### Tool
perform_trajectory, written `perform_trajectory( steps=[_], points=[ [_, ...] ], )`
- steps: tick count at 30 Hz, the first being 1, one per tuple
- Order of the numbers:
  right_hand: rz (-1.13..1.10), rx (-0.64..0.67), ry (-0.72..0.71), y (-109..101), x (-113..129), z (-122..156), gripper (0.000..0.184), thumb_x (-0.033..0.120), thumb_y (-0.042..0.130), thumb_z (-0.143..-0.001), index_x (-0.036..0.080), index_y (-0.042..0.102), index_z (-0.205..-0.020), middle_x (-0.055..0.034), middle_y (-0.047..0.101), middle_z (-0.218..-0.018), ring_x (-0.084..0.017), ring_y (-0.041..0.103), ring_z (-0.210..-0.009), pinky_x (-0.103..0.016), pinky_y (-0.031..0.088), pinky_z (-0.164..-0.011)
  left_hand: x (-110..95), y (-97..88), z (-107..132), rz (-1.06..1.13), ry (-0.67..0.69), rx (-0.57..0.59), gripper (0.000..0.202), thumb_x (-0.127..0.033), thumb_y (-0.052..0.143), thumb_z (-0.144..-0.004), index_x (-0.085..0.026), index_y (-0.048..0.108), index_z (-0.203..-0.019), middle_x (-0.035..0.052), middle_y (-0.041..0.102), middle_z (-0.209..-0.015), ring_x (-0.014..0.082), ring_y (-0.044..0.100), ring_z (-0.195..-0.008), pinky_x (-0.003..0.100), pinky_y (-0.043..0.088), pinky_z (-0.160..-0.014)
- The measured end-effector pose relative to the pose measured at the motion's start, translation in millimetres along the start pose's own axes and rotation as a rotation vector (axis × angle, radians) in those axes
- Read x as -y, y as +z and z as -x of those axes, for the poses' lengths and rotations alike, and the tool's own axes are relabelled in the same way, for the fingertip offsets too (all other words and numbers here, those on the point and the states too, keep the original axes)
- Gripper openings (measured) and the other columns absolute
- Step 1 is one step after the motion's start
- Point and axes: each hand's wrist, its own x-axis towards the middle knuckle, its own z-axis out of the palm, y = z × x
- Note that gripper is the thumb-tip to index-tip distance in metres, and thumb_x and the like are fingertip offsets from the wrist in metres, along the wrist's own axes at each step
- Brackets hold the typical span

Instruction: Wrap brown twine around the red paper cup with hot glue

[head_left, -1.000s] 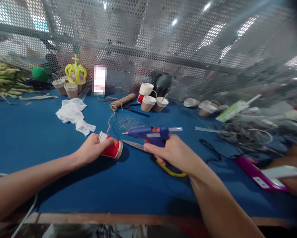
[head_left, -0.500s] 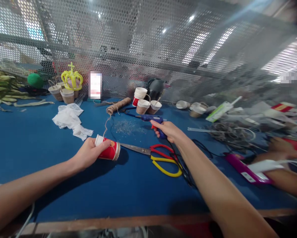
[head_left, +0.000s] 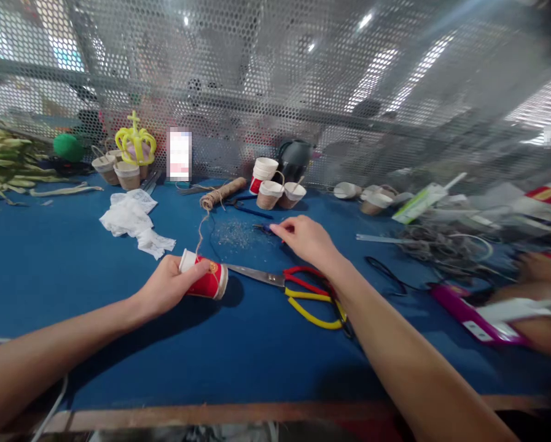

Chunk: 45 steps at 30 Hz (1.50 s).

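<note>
My left hand is wrapped round a red and white paper cup lying on its side above the table. Twine runs from the cup up to a twine roll behind it. Fingers of my right hand are closed on a blue glue gun, mostly hidden by the hand, its tip pointing left. Large scissors with one red and one yellow handle lie below, partly under my right forearm. Glue scraps are scattered left of the gun.
White cloth lies at left. Twine-wrapped cups and a yellow crown stand along the mesh panel. At right are grey cords, a purple power strip and another person's blurred arm.
My right hand has turned and shifted slightly, so that it now covers most of the glue gun. The left hand keeps its hold on the cup. The whole view has shifted slightly.
</note>
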Motion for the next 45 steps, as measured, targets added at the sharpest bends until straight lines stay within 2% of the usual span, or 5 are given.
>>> perform_trajectory(
  steps=[7,12,17,27,45],
  points=[
    [-0.609,0.561,-0.543,12.4,75.7,48.9,0.028,0.042,0.052,-0.079,0.019,0.067,-0.08,-0.0036,0.066,-0.088,-0.018,0.057,-0.082,-0.028,0.042,-0.072,-1.2,4.8,13.0,-0.233,0.168,0.08,0.041,-0.044,0.046,-0.077,-0.016,0.038,-0.047,-0.0056,0.028,-0.046,0.0061,0.022,-0.044,0.022,0.017,-0.041],
    [-1.007,0.483,-0.233,25.3,84.9,58.1,0.013,0.027,0.063,-0.07,0.016,0.061,-0.075,-0.0014,0.062,-0.075,-0.012,0.055,-0.067,-0.027,0.043,-0.066,-2.3,3.4,12.0,-0.16,0.147,0.097,0.04,-0.044,0.049,-0.076,-0.015,0.042,-0.049,-0.0058,0.031,-0.047,0.0057,0.024,-0.044,0.02,0.019,-0.041],
    [-1.227,0.358,-0.188,14.7,73.3,58.0,0.011,0.026,0.067,-0.066,0.017,0.06,-0.069,0.0013,0.061,-0.073,-0.01,0.054,-0.073,-0.028,0.041,-0.076,-7.5,2.4,7.8,0.167,-0.012,0.1,0.035,-0.045,0.059,-0.07,-0.012,0.055,-0.06,-0.0041,0.048,-0.05,0.0054,0.035,-0.045,0.018,0.028,-0.044],
    [-1.117,0.261,-0.154,20.0,60.9,48.2,0.016,0.029,0.068,-0.064,0.016,0.06,-0.068,0.0007,0.059,-0.07,-0.01,0.052,-0.068,-0.03,0.039,-0.074,-9.6,4.3,9.3,0.351,-0.121,0.094,0.027,-0.038,0.067,-0.066,-0.012,0.064,-0.064,-0.0012,0.062,-0.056,0.0067,0.049,-0.049,0.017,0.037,-0.05],
    [-0.922,0.284,-0.141,24.2,61.0,48.7,0.017,0.031,0.063,-0.067,0.015,0.06,-0.071,-0.0009,0.06,-0.07,-0.012,0.052,-0.067,-0.03,0.039,-0.07,-16.3,6.4,13.4,0.314,-0.009,0.075,0.023,-0.033,0.068,-0.064,-0.013,0.062,-0.055,-0.0038,0.055,-0.047,0.0044,0.04,-0.042,0.016,0.032,-0.042]
  ],
)
